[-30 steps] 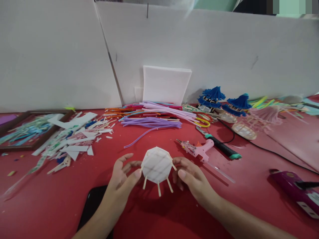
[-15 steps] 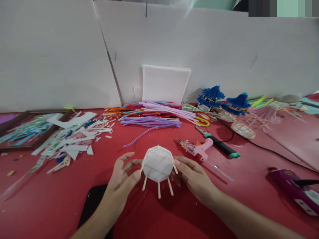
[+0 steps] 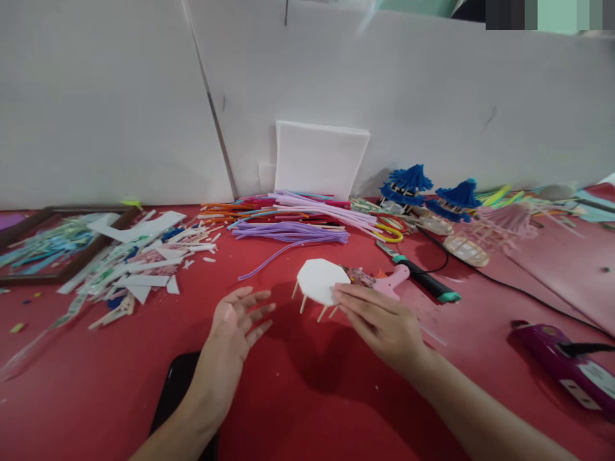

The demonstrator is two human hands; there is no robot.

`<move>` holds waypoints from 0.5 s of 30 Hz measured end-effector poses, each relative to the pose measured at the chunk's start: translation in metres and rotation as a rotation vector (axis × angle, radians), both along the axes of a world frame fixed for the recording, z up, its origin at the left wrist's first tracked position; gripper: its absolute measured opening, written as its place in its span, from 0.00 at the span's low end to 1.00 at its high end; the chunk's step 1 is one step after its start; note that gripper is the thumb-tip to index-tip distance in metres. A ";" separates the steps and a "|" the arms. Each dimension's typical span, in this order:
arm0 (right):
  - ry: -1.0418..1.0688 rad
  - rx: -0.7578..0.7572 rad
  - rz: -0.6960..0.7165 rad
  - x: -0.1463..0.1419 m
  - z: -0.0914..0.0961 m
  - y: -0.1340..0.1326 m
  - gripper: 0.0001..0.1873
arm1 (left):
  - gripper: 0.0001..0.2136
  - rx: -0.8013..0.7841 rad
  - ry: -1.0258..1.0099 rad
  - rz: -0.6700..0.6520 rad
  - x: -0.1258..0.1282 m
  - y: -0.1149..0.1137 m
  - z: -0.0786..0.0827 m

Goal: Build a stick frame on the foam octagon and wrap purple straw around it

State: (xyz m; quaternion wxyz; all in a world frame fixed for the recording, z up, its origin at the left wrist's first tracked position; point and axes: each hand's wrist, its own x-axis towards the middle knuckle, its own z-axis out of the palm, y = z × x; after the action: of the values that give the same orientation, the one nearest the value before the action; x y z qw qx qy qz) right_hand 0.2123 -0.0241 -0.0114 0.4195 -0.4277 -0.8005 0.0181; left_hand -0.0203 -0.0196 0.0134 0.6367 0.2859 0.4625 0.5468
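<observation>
A white octagonal piece point(image 3: 321, 280) with thin wooden stick legs below it is in front of me, its flat face turned up. My right hand point(image 3: 384, 320) grips its right edge, fingers on top; the thumb is hidden. To its left, my left hand point(image 3: 235, 330) is empty, fingers spread and apart from the piece. Just behind my right fingers lies a pink glue gun point(image 3: 391, 280), partly covered by the piece and the hand. A black phone point(image 3: 177, 384) rests under my left forearm.
Purple pipe cleaners point(image 3: 291, 233) lie at the back before a stack of white paper point(image 3: 319, 157). Paper scraps point(image 3: 144, 282) and a wooden frame point(image 3: 67, 272) are left. Right are a green-black cutter point(image 3: 425, 278), blue pagoda-like models point(image 3: 407, 186) and a purple power strip point(image 3: 567, 362).
My left hand has let go of the octagonal piece and opened. My right hand has turned the piece over, its plain white face now up and legs downward, and moved it slightly away and right.
</observation>
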 end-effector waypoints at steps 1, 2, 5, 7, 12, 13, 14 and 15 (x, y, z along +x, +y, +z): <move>0.008 0.022 0.014 -0.001 0.000 0.000 0.15 | 0.20 -0.019 -0.005 -0.015 0.000 0.000 0.000; 0.023 0.042 0.018 -0.001 0.000 -0.001 0.15 | 0.21 -0.033 -0.010 -0.030 -0.001 0.000 0.000; 0.043 0.076 0.000 -0.001 0.004 -0.003 0.16 | 0.23 -0.025 -0.010 -0.046 -0.002 0.000 0.001; -0.005 0.078 -0.025 -0.001 0.006 -0.005 0.18 | 0.23 0.002 -0.002 -0.036 -0.003 0.001 0.001; -0.252 -0.095 -0.093 -0.006 0.006 -0.006 0.27 | 0.22 0.012 0.006 0.002 -0.004 0.001 0.001; -0.282 -0.132 -0.097 -0.007 0.005 -0.006 0.28 | 0.22 0.003 0.010 0.009 -0.004 0.001 0.002; -0.297 -0.155 -0.099 -0.008 0.004 -0.006 0.29 | 0.22 -0.005 0.013 0.015 -0.004 0.001 0.002; -0.302 -0.166 -0.098 -0.008 0.004 -0.006 0.30 | 0.22 -0.010 0.016 0.021 -0.004 0.002 0.003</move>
State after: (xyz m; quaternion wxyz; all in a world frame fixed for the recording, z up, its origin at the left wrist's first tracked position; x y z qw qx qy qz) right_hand 0.2040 -0.0300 -0.0076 0.2581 -0.4973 -0.8283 -0.0012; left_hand -0.0240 -0.0181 0.0163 0.6287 0.2823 0.4732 0.5488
